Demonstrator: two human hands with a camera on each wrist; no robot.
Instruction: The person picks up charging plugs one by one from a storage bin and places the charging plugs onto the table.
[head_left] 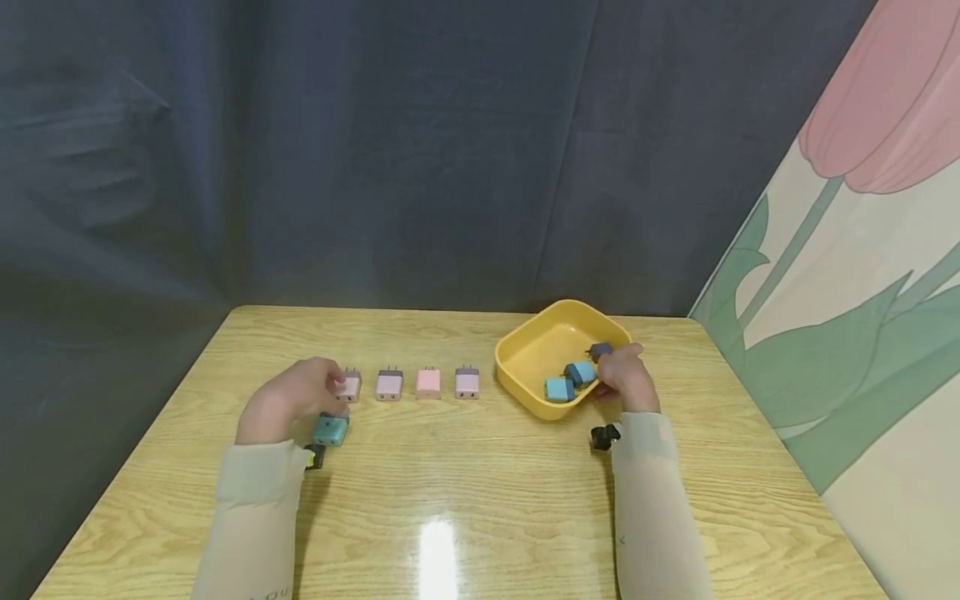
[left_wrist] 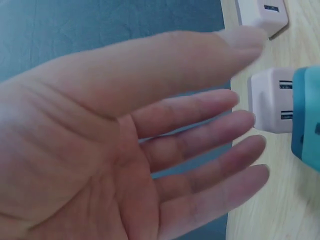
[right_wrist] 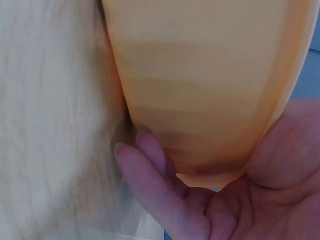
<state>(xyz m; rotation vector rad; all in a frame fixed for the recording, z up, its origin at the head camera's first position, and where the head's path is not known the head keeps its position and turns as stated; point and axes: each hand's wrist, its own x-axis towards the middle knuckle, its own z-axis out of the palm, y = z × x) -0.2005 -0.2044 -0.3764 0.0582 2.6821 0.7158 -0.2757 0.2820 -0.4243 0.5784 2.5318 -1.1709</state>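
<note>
Your left hand point(head_left: 294, 393): released, thumb and fingers apart with nothing between them, over the left part of the pale wood-grained bench point(head_left: 480, 475).
Teal block-shaped plug adapter point(head_left: 330, 430): just beside your left fingertips, on your side of the row; its darker end faces away from you.
Row of four: prongs pointing away from you; from the left, a pale pink adapter with a grey end point(head_left: 349, 387), partly behind your fingers; a pink-and-grey adapter point(head_left: 389, 386); an all-pink adapter point(head_left: 428, 383); a lilac adapter with a dark end point(head_left: 467, 383).
Your right hand point(head_left: 628, 379): grasping the right side of a yellow round-cornered tray point(head_left: 525, 342), fingers along the outer wall.
Tray contents: two blue adapters with dark ends point(head_left: 557, 389) point(head_left: 581, 372); a dark navy adapter point(head_left: 601, 350), near your right hand.
Backdrop: dark blue cloth point(head_left: 420, 158) behind the bench; a tulip-patterned wall point(head_left: 847, 333) at right.
</note>
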